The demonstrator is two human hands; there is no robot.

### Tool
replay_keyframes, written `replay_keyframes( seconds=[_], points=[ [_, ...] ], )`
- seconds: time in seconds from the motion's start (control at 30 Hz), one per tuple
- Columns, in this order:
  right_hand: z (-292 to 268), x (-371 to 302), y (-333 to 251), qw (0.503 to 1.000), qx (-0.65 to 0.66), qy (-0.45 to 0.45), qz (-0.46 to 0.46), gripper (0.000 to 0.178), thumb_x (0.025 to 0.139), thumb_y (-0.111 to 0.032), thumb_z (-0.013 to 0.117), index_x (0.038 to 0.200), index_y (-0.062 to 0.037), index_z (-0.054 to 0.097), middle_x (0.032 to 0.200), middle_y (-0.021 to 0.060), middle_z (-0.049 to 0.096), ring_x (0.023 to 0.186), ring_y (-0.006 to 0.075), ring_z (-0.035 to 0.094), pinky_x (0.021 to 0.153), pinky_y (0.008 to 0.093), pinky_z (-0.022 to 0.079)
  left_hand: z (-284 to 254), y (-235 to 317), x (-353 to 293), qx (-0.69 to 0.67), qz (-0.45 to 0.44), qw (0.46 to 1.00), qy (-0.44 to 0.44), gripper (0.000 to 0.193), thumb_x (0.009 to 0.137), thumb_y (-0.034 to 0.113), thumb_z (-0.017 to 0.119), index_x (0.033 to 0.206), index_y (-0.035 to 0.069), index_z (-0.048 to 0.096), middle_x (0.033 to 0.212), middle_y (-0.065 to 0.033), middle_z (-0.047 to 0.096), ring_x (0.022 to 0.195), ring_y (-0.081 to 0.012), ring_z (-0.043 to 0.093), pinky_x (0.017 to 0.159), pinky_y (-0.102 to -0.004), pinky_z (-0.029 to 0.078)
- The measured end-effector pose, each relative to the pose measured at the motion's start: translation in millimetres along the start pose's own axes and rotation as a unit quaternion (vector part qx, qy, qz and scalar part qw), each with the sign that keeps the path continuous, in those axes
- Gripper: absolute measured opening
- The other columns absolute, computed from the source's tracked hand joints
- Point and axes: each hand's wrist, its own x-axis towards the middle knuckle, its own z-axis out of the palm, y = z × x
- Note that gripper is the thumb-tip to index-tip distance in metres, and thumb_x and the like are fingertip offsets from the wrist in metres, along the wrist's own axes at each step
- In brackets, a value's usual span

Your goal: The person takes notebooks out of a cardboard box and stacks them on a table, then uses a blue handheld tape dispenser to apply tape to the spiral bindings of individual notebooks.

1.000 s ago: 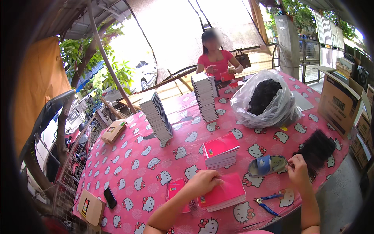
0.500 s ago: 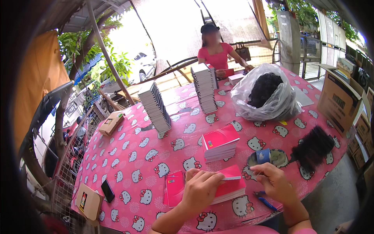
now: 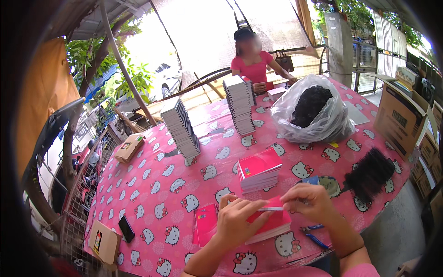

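Over a pile of pink-covered notebooks (image 3: 272, 229), my left hand (image 3: 236, 220) grips a thin pink notebook (image 3: 275, 202) that is tilted up, its page edges toward me. The closed fingertips of my right hand (image 3: 310, 203) meet that notebook's right edge; whatever they pinch is too small to make out. Left of my left hand lie more pink notebooks (image 3: 206, 225). A taller stack of pink notebooks (image 3: 260, 170) stands just beyond my hands. Blue-handled pliers (image 3: 316, 240) rest below my right hand, which partly hides an oval camouflage-patterned thing with a blue band (image 3: 329, 185).
Two tall stacks of spiral-bound notebooks (image 3: 181, 129) (image 3: 239, 105) stand farther off. A clear plastic bag (image 3: 339, 122) holds black coils (image 3: 311, 106); a black coil bundle (image 3: 370, 175) lies at right. A phone (image 3: 126, 229), small cartons (image 3: 105, 242) and a seated person (image 3: 251, 69) surround the table.
My right hand has moved left and up to the edge of the held notebook, covering part of the blue-banded thing. My left hand still grips the notebook, its thumb now more extended.
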Motion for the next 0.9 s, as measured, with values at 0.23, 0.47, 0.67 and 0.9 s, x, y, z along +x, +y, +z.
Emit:
replay_keyframes(
  seconds=[0.23, 0.47, 0.67, 0.9],
  points=[
    [-10.3, -1.6, -22.0, 0.993, -0.070, -0.095, -0.009, 0.016, 0.083, -0.013, 0.070, 0.093, -0.0011, 0.069, 0.079, 0.0104, 0.064, 0.070, 0.0162, 0.062, 0.060, 0.0275, 0.046, -0.1, 5.9, -4.2, 0.029, -0.015, 0.999, -0.016, 0.017, 0.070, 0.022, 0.079, 0.086, 0.019, 0.073, 0.076, 0.0032, 0.067, 0.074, -0.0118, 0.062, 0.090, -0.0367, 0.034],
    [8.1, -6.6, -25.4, 0.939, -0.315, -0.004, -0.139, 0.024, 0.077, -0.017, 0.071, 0.097, -0.0069, 0.062, 0.083, 0.0073, 0.054, 0.072, 0.0217, 0.059, 0.055, 0.0341, 0.047, 12.0, 24.6, -8.1, 0.108, -0.077, 0.988, 0.077, 0.022, 0.071, 0.021, 0.078, 0.091, 0.016, 0.074, 0.092, -0.0006, 0.066, 0.104, -0.0232, 0.056, 0.101, -0.0456, 0.025],
    [14.8, -5.1, -22.7, 0.941, -0.301, 0.036, -0.151, 0.023, 0.080, -0.022, 0.069, 0.094, -0.0064, 0.060, 0.083, 0.0070, 0.055, 0.073, 0.0226, 0.060, 0.054, 0.0328, 0.048, 14.2, 18.7, -12.7, 0.038, -0.082, 0.994, 0.060, 0.020, 0.073, 0.019, 0.077, 0.092, 0.015, 0.074, 0.083, 0.0017, 0.065, 0.082, -0.0145, 0.057, 0.086, -0.0365, 0.032],
    [13.5, -5.8, -18.9, 0.926, -0.329, 0.007, -0.183, 0.029, 0.080, -0.030, 0.068, 0.097, -0.0083, 0.058, 0.086, 0.0062, 0.056, 0.074, 0.0232, 0.060, 0.055, 0.0337, 0.049, 13.2, 15.4, -14.7, 0.022, -0.058, 0.996, 0.071, 0.021, 0.071, 0.017, 0.077, 0.091, 0.014, 0.073, 0.080, 0.0024, 0.065, 0.075, -0.0135, 0.055, 0.077, -0.0314, 0.034]
  ],
)
